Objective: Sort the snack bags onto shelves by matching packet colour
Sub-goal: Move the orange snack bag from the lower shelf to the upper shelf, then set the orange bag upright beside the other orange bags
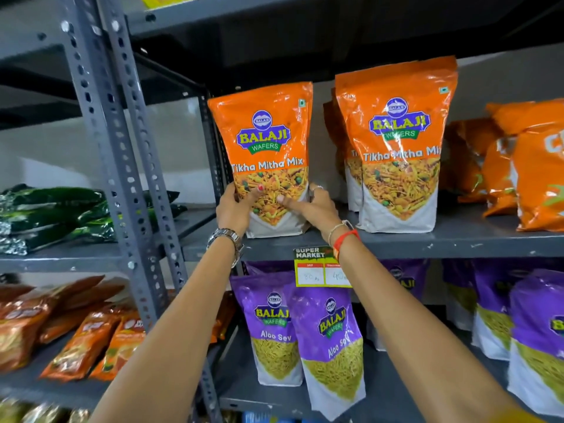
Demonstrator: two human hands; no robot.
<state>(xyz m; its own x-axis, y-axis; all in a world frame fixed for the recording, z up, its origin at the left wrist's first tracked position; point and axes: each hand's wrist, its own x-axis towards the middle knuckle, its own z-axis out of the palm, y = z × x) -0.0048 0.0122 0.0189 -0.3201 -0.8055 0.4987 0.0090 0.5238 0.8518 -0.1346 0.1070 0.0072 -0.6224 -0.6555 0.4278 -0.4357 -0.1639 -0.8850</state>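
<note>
An orange Tikha Mitha Mix bag (265, 138) stands upright at the left end of the grey upper shelf (427, 242). My left hand (236, 209) grips its lower left side and my right hand (314, 206) grips its lower right side, thumbs across the front. More orange Tikha Mitha Mix bags (399, 148) stand upright to its right on the same shelf. Other orange packets (518, 166) lean at the far right. On the shelf below stand purple Aloo Sev bags (329, 340).
A price label (320, 267) hangs from the shelf's front edge under my right wrist. A perforated grey upright (122, 166) divides the racks. The left rack holds dark green packets (52, 215) above and orange-red packets (70, 328) below.
</note>
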